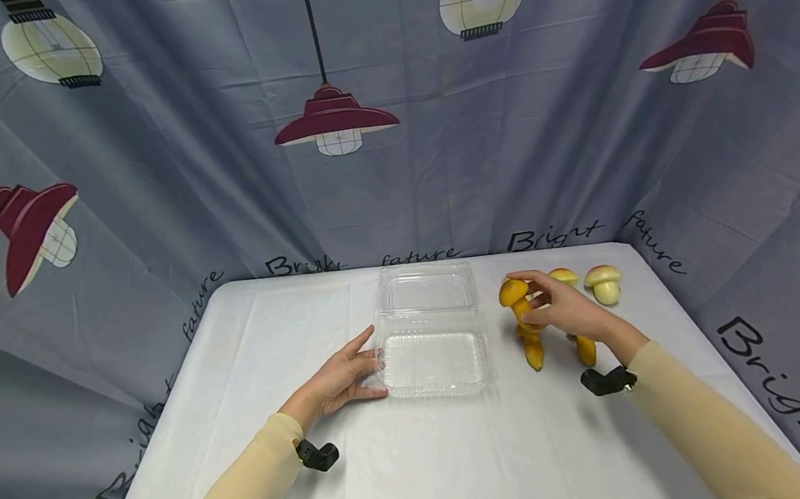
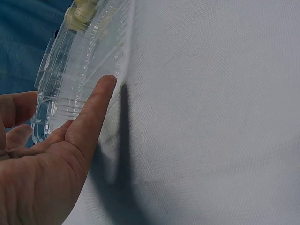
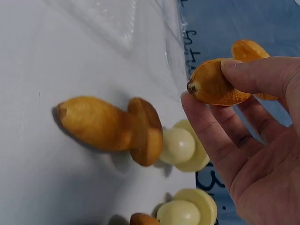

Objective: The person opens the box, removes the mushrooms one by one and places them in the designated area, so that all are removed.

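Note:
My right hand (image 1: 562, 309) pinches an orange toy mushroom (image 1: 514, 292) between thumb and fingers, above the table. In the right wrist view its stem end (image 3: 208, 84) faces the camera. Below it, another orange mushroom (image 1: 533, 352) lies on the cloth. A third orange mushroom (image 1: 586, 349) is partly hidden under the right wrist. My left hand (image 1: 341, 378) rests at the left side of a clear plastic clamshell box (image 1: 433, 361), fingers spread and mostly straight. In the left wrist view the fingertips lie by the box wall (image 2: 70, 89).
Two pale mushrooms with yellow-red caps, one at the far right (image 1: 604, 284) and one behind the right hand (image 1: 563, 274), stand on the white-covered table (image 1: 425, 469). The box's lid (image 1: 425, 289) lies folded back. A grey printed curtain (image 1: 394, 201) surrounds the table.

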`<action>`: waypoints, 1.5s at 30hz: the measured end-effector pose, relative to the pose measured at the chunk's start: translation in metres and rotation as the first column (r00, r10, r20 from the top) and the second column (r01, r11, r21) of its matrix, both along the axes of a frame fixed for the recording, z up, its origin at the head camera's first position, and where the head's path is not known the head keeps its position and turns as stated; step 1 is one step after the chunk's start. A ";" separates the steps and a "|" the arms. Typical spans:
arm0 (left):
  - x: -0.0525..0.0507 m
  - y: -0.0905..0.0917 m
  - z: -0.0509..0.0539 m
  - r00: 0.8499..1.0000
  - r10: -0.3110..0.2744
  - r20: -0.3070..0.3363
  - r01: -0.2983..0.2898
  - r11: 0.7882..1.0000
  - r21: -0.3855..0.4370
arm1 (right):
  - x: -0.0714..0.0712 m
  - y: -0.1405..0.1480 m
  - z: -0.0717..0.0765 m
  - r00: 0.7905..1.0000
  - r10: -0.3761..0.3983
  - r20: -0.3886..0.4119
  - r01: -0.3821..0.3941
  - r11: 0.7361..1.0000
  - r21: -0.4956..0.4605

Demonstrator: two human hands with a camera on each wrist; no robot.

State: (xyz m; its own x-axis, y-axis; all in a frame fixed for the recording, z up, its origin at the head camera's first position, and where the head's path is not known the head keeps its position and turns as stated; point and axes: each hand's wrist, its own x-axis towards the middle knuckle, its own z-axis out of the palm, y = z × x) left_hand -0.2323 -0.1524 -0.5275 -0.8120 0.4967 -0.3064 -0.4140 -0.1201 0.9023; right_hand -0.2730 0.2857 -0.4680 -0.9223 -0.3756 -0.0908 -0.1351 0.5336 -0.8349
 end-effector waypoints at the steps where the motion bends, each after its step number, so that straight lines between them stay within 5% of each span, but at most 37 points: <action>1: 0.000 0.000 0.000 1.000 -0.001 -0.001 0.001 1.000 -0.001 | 0.000 0.002 0.000 1.000 -0.005 0.006 0.005 1.000 -0.002; 25: 0.002 0.000 0.002 1.000 -0.006 -0.002 0.006 1.000 0.002 | 0.002 0.039 0.001 0.996 -0.069 0.055 0.075 0.990 -0.118; 45: 0.002 0.000 0.002 1.000 -0.006 -0.005 0.006 1.000 0.002 | 0.006 0.071 0.000 0.987 -0.160 0.023 0.161 0.986 -0.049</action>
